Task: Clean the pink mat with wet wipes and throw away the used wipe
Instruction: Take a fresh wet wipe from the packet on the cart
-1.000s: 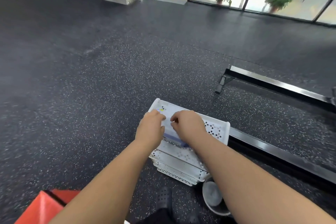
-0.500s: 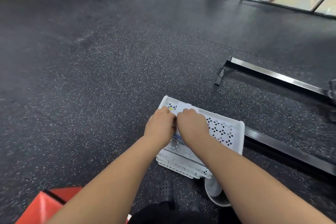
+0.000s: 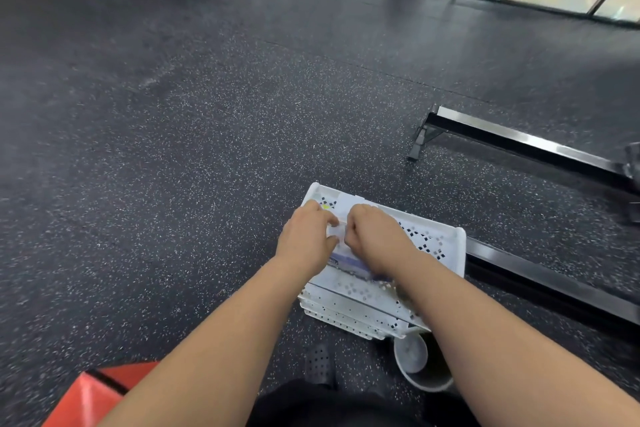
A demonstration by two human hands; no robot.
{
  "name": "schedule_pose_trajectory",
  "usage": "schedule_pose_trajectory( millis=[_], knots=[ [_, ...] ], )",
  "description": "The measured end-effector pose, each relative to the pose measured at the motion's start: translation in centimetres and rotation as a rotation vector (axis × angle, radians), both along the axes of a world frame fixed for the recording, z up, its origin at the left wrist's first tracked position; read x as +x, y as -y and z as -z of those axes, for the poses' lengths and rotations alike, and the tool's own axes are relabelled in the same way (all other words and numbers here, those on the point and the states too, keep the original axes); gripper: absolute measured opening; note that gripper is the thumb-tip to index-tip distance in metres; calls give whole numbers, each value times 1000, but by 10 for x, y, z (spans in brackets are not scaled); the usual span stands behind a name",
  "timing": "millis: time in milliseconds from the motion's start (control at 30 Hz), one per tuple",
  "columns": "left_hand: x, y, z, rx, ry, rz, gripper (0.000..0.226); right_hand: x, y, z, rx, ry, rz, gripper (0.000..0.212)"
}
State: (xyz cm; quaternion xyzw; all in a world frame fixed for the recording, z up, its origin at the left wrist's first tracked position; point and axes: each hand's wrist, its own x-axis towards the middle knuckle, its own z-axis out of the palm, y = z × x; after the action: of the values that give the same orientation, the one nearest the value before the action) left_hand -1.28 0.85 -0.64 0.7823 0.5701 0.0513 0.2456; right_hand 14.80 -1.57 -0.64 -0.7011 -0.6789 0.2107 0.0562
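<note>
Head view: opening stage only, wipe not yet drawn, mat not yet touched.

Left hand [image 3: 304, 241] and right hand [image 3: 379, 239] side by side, nearly touching, over wet wipes pack [image 3: 348, 263] lying in top white basket [image 3: 459, 248] of a stack on speckled floor [image 3: 207, 149]. Fingers of both curled in, tips pinching at small pale flap [image 3: 337, 230] on the pack's top; no loose wipe seen in either. Judged as working the seal open or picking at a first sheet; cannot tell which. No sure sight of pink mat: red-orange edge [image 3: 90, 399] at lower left corner possibly it, too cropped to say. Small grey bin [image 3: 420, 369] just beside the basket stack on the near side, likely meant for the used wipe. Left to do, by this reading: pull wipe, clean mat, discard.
</note>
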Motion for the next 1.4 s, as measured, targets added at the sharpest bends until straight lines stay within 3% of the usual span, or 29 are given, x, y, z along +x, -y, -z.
schedule_pose_trajectory(
  millis=[167,267,367,433,767,833,933,1067,1133,1200,1400],
  knots=[
    [-2,0,-1,-1,-5,-12,33,10,4,7,71,-175,14,7],
    [0,2,0,-2,9,-19,32,9,5,10,109,-98,-36,16],
    [2,5,0,8,17,-24,28,2,3,11,153,-3,2,7],
    [2,6,-1,4,20,-32,26,0,6,12,170,-39,35,6],
    [2,1,-3,20,-52,23,32,13,14,11,77,-777,388,11],
    [3,2,-3,22,-57,28,32,15,16,11,56,-855,407,10],
    [4,3,-2,23,-54,31,33,16,14,10,88,-700,340,9],
    [5,1,-1,18,-31,-1,29,4,13,2,169,-249,83,22],
    [4,2,0,16,-17,-7,26,-2,13,1,196,-72,62,11],
    [3,2,0,15,-16,-4,27,-3,13,3,205,-44,91,5],
    [3,-1,-3,41,-72,52,24,4,9,3,176,-645,347,11]
  ],
)
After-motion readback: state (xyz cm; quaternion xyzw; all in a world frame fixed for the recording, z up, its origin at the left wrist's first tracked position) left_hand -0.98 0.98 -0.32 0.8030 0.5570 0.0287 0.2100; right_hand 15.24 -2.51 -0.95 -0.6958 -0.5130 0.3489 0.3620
